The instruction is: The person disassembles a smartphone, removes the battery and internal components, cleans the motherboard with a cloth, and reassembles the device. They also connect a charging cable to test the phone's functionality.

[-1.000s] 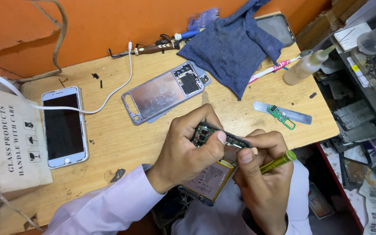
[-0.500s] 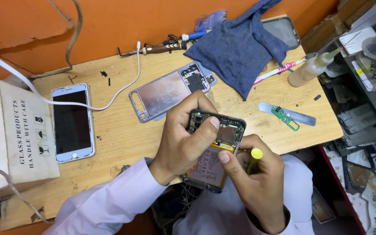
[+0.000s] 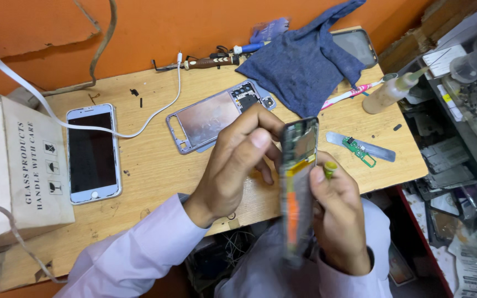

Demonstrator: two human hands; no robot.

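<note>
My left hand (image 3: pixel 237 160) grips the top of an opened phone (image 3: pixel 297 182) that stands on edge, nearly upright, its exposed insides with an orange strip facing right. My right hand (image 3: pixel 335 215) supports the phone's lower part and also holds a yellow-green handled tool (image 3: pixel 330 168), whose end pokes up between the fingers. Both hands are above the front edge of the wooden table (image 3: pixel 155 182). Just behind my left hand lies a detached phone frame (image 3: pixel 216 115) with a bare metal plate.
A white phone (image 3: pixel 92 153) with a cable lies at left beside a cardboard box (image 3: pixel 12 171). A blue cloth (image 3: pixel 305 60), a small green circuit board on a metal strip (image 3: pixel 360 148), a pink toothbrush (image 3: pixel 349 94), a squeeze bottle (image 3: pixel 387 92) and cluttered shelves at right.
The opened phone has been turned from lying nearly flat in my hands to standing on edge. The tool has shifted from pointing sideways to upright in my right hand. The camera view has shifted slightly.
</note>
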